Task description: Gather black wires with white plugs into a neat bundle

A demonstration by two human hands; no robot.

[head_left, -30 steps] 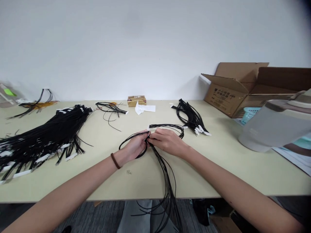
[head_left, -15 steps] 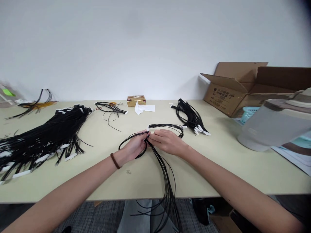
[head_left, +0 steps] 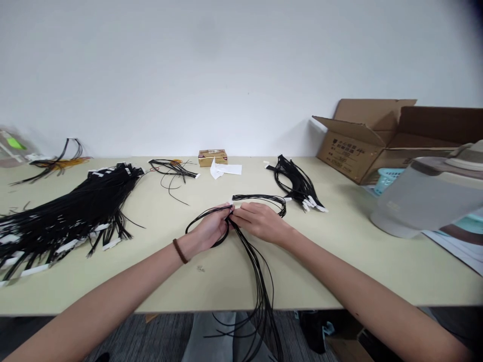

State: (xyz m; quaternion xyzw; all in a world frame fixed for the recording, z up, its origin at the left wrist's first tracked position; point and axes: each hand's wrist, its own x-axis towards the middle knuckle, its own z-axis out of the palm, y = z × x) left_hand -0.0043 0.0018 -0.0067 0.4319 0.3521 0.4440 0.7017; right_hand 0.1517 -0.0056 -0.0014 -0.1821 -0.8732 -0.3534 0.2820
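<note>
Right now both of my hands meet at the middle of the table (head_left: 339, 261), pinched shut on the same bunch of thin black wires (head_left: 260, 281). My left hand (head_left: 211, 229) grips the near side of a loop that curls out to the left, and my right hand (head_left: 260, 221) clamps the bunch just beside it, fingertips almost touching. From that pinch the long tails run toward me and hang over the near edge.

To do this well, I judge I should keep the strands level at the pinch, hold the loop flat against the tabletop, and not let the hanging tails drag the ends out of line.

Counting: one bunch in hand, its strands too fine to number. One large heap of black wires (head_left: 71, 211) lies on the left, one smaller bundle (head_left: 296, 183) at the far right, one loose tangle (head_left: 171, 168) at the far middle and one more with orange strands (head_left: 56, 161) at the far left. One small box (head_left: 212, 157), one open carton (head_left: 377, 138), one grey kettle (head_left: 426, 196).
</note>
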